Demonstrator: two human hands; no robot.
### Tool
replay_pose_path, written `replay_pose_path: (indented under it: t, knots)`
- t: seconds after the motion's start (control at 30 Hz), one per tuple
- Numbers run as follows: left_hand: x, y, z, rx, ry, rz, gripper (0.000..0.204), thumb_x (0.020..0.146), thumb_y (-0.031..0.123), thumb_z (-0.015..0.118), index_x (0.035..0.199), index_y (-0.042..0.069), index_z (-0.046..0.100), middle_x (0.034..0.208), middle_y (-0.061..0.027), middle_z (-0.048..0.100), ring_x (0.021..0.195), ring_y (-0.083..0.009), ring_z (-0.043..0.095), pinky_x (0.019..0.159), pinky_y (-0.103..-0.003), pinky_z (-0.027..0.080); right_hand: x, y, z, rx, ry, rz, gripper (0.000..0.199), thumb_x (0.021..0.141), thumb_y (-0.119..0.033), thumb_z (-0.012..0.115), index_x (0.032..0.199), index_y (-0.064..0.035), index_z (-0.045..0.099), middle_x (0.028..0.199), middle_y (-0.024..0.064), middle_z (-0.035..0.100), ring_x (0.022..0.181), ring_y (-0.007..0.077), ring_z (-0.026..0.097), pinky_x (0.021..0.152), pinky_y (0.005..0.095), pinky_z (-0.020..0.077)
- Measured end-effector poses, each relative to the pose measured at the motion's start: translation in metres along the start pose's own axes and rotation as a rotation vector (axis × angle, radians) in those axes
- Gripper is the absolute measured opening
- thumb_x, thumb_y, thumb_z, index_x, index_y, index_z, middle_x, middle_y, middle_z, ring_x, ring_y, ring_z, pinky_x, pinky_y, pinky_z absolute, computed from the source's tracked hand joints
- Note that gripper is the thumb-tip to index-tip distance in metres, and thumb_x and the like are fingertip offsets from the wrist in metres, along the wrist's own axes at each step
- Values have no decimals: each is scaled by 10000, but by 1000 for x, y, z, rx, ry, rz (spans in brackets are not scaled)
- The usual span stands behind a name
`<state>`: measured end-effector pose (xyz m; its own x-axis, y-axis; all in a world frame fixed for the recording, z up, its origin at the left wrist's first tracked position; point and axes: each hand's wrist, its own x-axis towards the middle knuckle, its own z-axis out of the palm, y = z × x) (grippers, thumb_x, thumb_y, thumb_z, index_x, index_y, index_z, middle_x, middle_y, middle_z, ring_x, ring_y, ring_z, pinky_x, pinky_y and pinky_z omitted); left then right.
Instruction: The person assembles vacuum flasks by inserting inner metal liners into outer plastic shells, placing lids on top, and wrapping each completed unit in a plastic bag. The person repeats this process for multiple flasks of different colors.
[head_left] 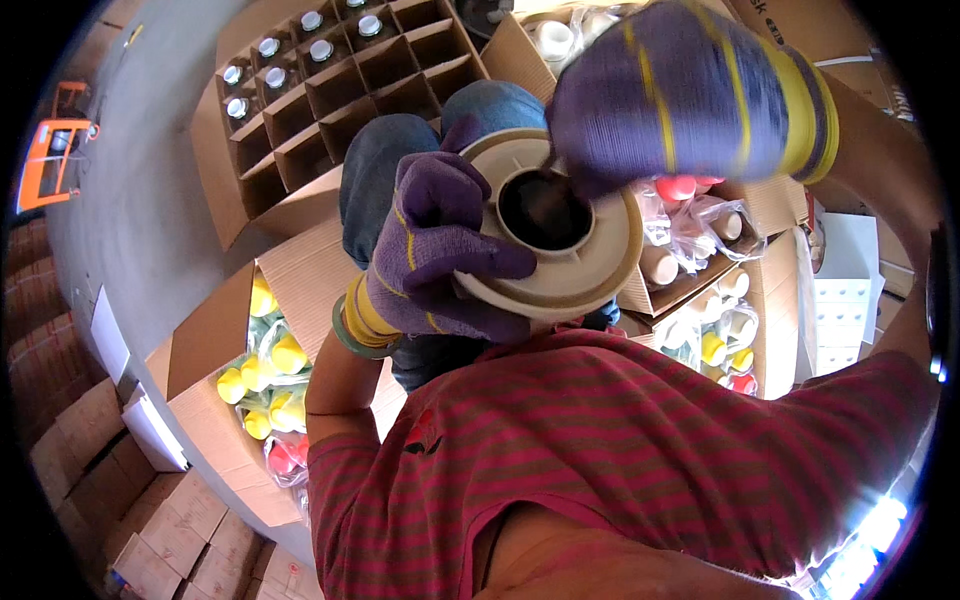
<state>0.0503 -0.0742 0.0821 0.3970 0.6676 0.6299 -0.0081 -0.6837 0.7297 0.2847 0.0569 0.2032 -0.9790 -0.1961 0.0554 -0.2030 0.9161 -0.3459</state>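
My left hand (435,245), in a purple knit glove with yellow stripes, is closed on the rim of a cream round spool-like piece (500,150). The thumb lies across its face, beside a dark round hole in the middle. Over the right part of this piece is my right hand (680,95), in a matching glove and smeared by motion. Its fingers point down near the hole and are mostly hidden, so what they hold, if anything, cannot be seen. The piece rests above my lap, between my jeans and my striped shirt.
A divided carton (330,100) with several white-capped bottles stands ahead to the left. At my left is a carton (215,395) of yellow- and red-capped bottles; at my right, open cartons (780,290) hold bagged bottles. Stacked boxes (180,530) and an orange cart (48,165) are farther left.
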Motion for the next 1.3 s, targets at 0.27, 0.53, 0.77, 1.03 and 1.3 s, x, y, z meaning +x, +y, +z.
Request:
replay_pose_path:
  t: [0.27, 0.53, 0.77, 1.03, 1.3]
  knots:
    - [0, -7, -4, -86, -61, 77, 483, 465, 454, 885, 828, 175, 731, 841, -15, 395, 858, -266, 449, 877, -458, 354, 28, -20, 0, -340, -9, -278, 230, 829, -246, 665, 956, -53, 666, 924, 140, 659, 885, 235, 666, 717, 344, 554]
    - [5, -9, -12, -178, -139, 100, 488, 463, 395, 914, 863, 173, 741, 884, -17, 445, 876, -261, 466, 916, -463, 367, 31, -21, 11, -338, -9, -202, 230, 839, -255, 666, 936, -47, 661, 888, 146, 653, 854, 227, 666, 692, 347, 548]
    - [10, -20, -22, -203, -261, 217, 495, 458, 375, 916, 865, 157, 737, 910, -33, 472, 898, -265, 480, 862, -449, 385, 31, -19, 21, -323, -1, -70, 233, 847, -263, 666, 918, -42, 656, 857, 151, 648, 828, 220, 665, 670, 350, 542]
    - [6, -18, 1, -24, -10, -44, 492, 460, 283, 902, 901, 151, 726, 980, -49, 506, 946, -279, 502, 855, -394, 414, 39, -12, 52, 52, 60, 725, 241, 856, -272, 667, 898, -36, 651, 821, 156, 642, 797, 212, 665, 646, 353, 536]
    - [7, -10, 9, -49, -1, 92, 532, 457, 405, 886, 893, 146, 725, 905, -40, 460, 878, -255, 474, 820, -406, 413, 42, -39, -3, 309, -198, 1005, 312, 833, -348, 682, 807, -43, 618, 682, 92, 584, 612, 178, 578, 581, 333, 476]
